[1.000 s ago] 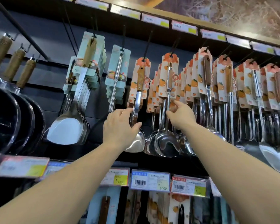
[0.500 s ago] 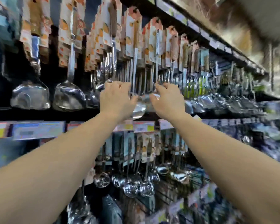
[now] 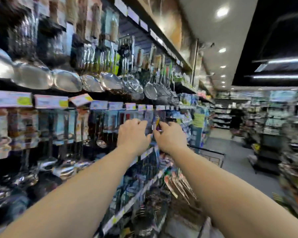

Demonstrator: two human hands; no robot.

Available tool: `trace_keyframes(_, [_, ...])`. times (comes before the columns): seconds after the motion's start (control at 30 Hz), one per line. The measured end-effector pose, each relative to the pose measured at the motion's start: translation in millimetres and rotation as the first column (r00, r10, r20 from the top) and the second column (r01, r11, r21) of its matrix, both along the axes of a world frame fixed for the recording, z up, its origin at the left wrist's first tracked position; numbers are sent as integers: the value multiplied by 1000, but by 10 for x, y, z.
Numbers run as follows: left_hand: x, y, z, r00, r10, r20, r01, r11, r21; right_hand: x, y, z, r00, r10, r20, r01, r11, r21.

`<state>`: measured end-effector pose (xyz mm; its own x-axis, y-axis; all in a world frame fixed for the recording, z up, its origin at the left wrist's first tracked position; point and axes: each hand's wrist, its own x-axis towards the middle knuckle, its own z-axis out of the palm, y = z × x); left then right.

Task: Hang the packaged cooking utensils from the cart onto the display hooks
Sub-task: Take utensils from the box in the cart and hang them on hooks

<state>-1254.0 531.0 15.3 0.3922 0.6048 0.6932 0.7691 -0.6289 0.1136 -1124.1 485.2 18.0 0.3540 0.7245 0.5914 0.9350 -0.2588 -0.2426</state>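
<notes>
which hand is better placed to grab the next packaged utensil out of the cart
Right, probably. The cart sits low on the right, just beyond the right hand; the left hand would have to cross over. Both look empty, though blurred.

No text legible anywhere; motion blur throughout. Price tags (image 3: 51, 101) along shelf edge: white with yellow patches, print smeared, no numbers readable. Cards on hanging utensils (image 3: 62, 125) show colour blocks only. Lower shelf tags (image 3: 145, 154) likewise unreadable. Far aisle signage too small to make out.
</notes>
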Motion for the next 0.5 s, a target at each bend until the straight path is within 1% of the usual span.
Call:
trace_keyframes(0.13, [881,275,-329,994,-95,-48,92,994,-63,787,163,-350,997,-72,-36,69,996,-57])
trace_keyframes(0.23, [1462,587,-574,989,-133,-67,126,987,-95,1333,394,-608,989,-140,-46,135,986,-93])
trace_keyframes(0.37, [2227,1117,-848,981,-173,-84,160,978,-135,2047,792,-917,980,-192,-58,185,976,-117])
trace_keyframes(0.5, [2984,1653,-1084,970,-227,-89,201,952,-232,2733,1191,-1176,959,-268,-97,248,952,-182])
